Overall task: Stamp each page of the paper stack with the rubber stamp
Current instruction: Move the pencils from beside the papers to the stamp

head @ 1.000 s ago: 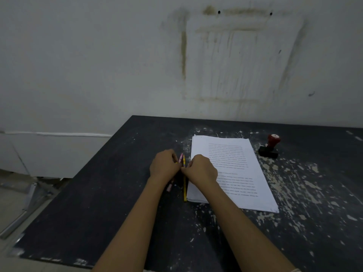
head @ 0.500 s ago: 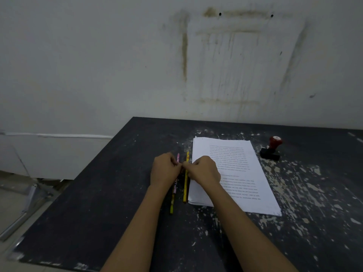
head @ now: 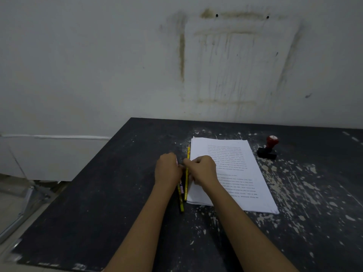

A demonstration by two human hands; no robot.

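Observation:
A stack of white printed pages (head: 235, 163) lies flat on the dark table (head: 117, 193). The rubber stamp (head: 268, 147), red knob on a black base, stands upright to the right of the stack's far corner, untouched. Both hands are at the stack's left edge. My left hand (head: 168, 169) curls its fingers round pencils (head: 181, 197) lying beside the paper. My right hand (head: 202, 169) pinches the yellow pencil (head: 186, 185) that runs along the paper's edge, its heel over the page.
The table's surface is black with white paint flecks, thickest on the right. Its left edge drops to the floor, where a metal frame (head: 23, 203) lies. A stained white wall (head: 176, 65) stands directly behind the table.
The hands have stayed together at the paper's left edge. The pencils between them have shifted, and the yellow one now lies straight along the stack with its tip farther up.

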